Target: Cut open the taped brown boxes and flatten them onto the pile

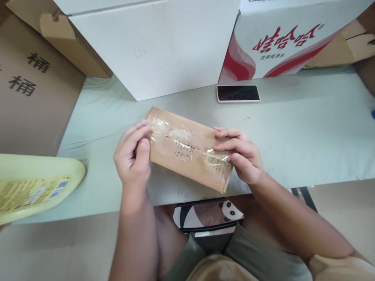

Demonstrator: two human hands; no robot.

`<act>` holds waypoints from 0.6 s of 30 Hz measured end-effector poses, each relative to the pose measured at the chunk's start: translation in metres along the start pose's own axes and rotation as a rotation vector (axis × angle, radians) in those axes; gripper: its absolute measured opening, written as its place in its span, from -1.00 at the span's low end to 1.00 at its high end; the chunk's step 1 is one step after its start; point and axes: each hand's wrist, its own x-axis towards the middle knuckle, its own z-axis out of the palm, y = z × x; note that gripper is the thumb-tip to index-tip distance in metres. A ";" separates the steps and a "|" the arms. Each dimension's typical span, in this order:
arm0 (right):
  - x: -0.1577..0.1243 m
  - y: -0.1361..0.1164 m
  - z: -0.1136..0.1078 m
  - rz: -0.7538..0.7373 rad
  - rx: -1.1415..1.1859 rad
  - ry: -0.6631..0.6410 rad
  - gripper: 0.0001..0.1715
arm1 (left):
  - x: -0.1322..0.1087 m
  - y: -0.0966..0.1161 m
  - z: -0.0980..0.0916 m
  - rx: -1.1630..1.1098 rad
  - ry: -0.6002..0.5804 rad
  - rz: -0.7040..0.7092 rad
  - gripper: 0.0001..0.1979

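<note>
Pale green cloth-covered table (307, 128) across the scene, with tall white carton (164, 50) and red-and-white drinking-water carton (281, 43) on the far side, smartphone (238, 93) lying just in front of the latter, and yellow-green bottle (38, 183) at the near left. Between both hands, over the table's near half, taped cardboard parcel (187, 171). Looks closed: clear tape (180, 134) lengthwise along the top seam, rumpled in patches, no contents in sight. Judging by this, unopened; impossible to tell loosening of tape from smoothing, or how much remains to do. Held at its left end by left hand (131, 152), fingers bent close together around the edge, thumb alongside. Held at its right end by right hand (246, 156), fingers slightly parted and bent, tips resting on the top. Slanted between the fingertips, touching both sets, right end nearer; contact with cloth underneath uncertain.
</note>
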 end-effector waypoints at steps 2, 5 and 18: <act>0.000 -0.001 0.001 -0.007 0.022 0.001 -0.69 | 0.004 0.004 -0.001 0.043 -0.049 0.039 -0.77; 0.000 -0.002 0.002 0.002 0.038 0.000 -0.66 | 0.008 0.007 0.000 0.046 -0.047 0.066 -0.75; 0.003 0.033 0.008 0.562 0.155 0.284 -0.28 | 0.014 -0.020 -0.006 -0.154 0.357 -0.206 -0.71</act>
